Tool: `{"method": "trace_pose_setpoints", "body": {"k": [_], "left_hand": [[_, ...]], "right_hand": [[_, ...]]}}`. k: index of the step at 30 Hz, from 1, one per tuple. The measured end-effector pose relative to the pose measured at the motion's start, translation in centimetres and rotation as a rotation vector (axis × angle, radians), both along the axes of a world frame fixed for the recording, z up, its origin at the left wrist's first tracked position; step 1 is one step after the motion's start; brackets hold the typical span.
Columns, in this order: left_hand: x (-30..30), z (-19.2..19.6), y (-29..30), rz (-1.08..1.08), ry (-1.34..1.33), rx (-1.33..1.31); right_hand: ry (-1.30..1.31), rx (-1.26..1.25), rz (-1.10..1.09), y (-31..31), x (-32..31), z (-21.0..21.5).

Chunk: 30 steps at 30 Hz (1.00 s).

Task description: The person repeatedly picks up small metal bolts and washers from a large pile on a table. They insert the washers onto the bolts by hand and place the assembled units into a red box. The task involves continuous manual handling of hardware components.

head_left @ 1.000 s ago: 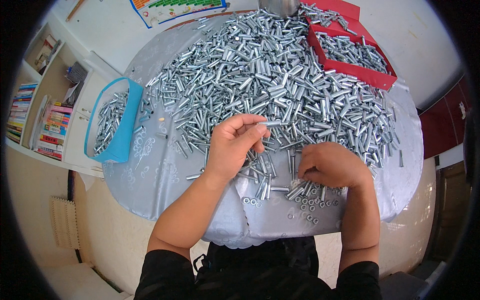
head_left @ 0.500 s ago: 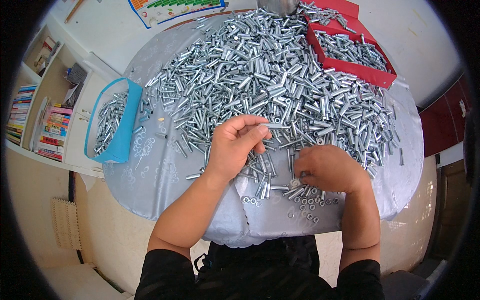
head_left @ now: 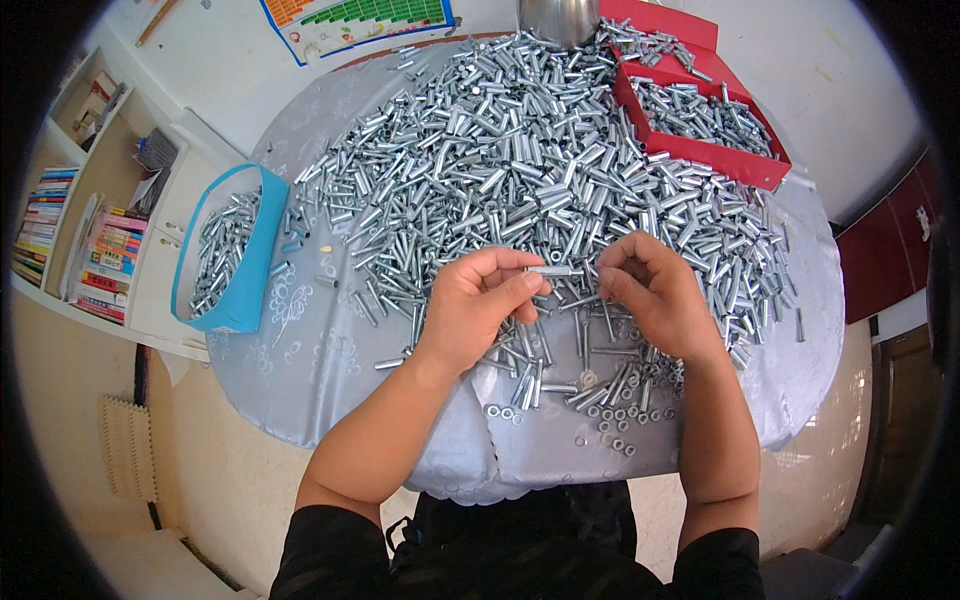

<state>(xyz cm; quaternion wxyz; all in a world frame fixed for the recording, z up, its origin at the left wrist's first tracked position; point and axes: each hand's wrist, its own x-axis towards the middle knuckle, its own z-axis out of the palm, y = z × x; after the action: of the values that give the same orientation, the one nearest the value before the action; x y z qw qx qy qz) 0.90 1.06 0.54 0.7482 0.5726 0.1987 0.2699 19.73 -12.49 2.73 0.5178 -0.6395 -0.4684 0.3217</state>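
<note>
Two hands meet over the middle of the table (head_left: 300,350), and between them they carry one short metal sleeve (head_left: 553,270), lying level just above the heap. The left hand (head_left: 480,305) pinches the sleeve's left end with thumb and forefinger pressed together on it; the right hand (head_left: 655,295) closes its fingers around the other end, though whether they also hold a small nut there I cannot tell.

As I judge it, the step in hand is fitting or checking this one piece, drawn from the pile. The next move calls for a steady two-handed hold and fine fingertip work, keeping the piece clear of the loose ones beneath.

From 9 through 12 to 3 o'clock of the hands spreads the great heap of metal sleeves (head_left: 520,150), covering most of the silver tablecloth. At 6 o'clock, near the table's edge, lie scattered small nuts (head_left: 615,420). At 9 o'clock a blue bin (head_left: 225,315) holds more sleeves; at 1 o'clock a red tray (head_left: 700,150) holds others. At 12 o'clock stands a steel pot (head_left: 560,20). The heap crowds the hands closely, so loose pieces could easily be nudged.
</note>
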Motion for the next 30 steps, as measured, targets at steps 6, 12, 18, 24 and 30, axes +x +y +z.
{"method": "trace_pose_setpoints", "body": {"k": [6,12,18,24,30], "left_hand": [[0.1,0.0,-0.2,-0.013,0.016,-0.015],[0.0,0.0,-0.4,-0.006,0.026,0.001],[0.0,0.2,-0.7,-0.088,0.035,-0.039],[-0.1,0.4,-0.4,-0.071,0.019,-0.040],[0.0,0.2,0.2,0.089,-0.072,-0.054]], "right_hand": [[0.243,0.092,-0.022,0.7,-1.6,-0.2],[0.275,0.098,0.014,0.7,-1.6,-0.4],[0.294,0.031,0.045,0.5,-1.1,-0.4],[0.318,0.025,-0.021,0.6,-1.5,0.0],[-0.562,0.205,0.231,0.7,-1.6,-0.6]]}}
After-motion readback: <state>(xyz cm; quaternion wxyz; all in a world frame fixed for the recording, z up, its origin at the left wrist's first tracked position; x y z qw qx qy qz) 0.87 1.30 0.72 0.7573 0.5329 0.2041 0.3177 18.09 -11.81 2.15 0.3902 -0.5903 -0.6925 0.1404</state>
